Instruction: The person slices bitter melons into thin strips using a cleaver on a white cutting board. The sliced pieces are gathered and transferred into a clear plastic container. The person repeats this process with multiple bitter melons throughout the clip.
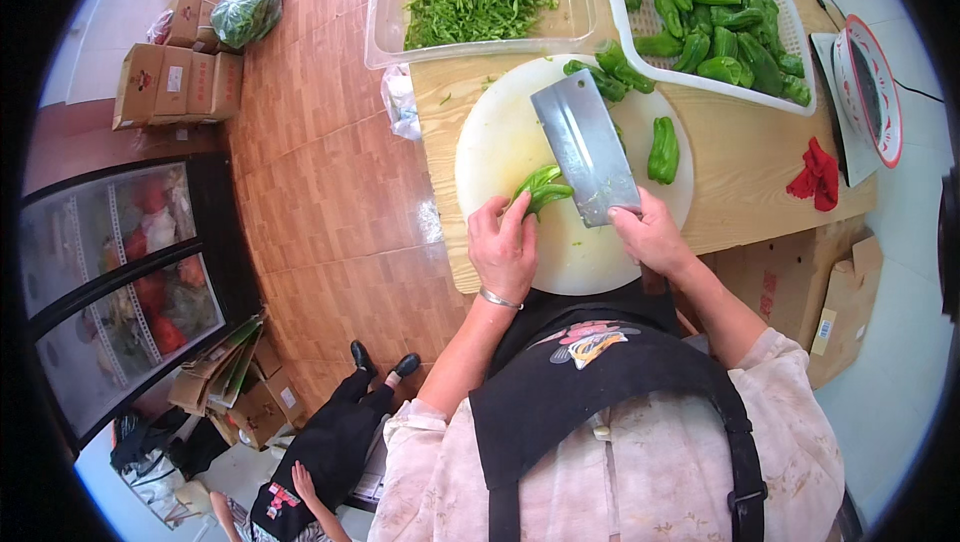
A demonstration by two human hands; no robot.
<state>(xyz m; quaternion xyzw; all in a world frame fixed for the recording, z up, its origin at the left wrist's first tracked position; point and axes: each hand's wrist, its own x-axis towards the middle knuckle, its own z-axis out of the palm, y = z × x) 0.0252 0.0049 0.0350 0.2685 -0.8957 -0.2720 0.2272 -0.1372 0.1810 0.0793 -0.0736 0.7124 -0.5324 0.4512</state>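
Observation:
A round white cutting board point(559, 264) lies at the front of a wooden table. My left hand point(508, 246) holds green pepper pieces point(546, 191) between thumb and fingers over its left part. My right hand point(651, 233) grips a cleaver point(585, 148), its broad blade pointing away from me, right beside the pieces. The cleaver's handle is mostly hidden by the hand. A whole green pepper point(663, 150) lies at the board's right side. More green peppers point(624, 68) rest at its far edge, partly behind the blade.
Beyond the board stand a clear plastic tub point(480, 53) of shredded greens and a white basket point(716, 94) of green peppers. A red cloth point(816, 176) and a red-rimmed enamel basin point(870, 92) are at the right. Another person point(322, 444) sits behind at lower left.

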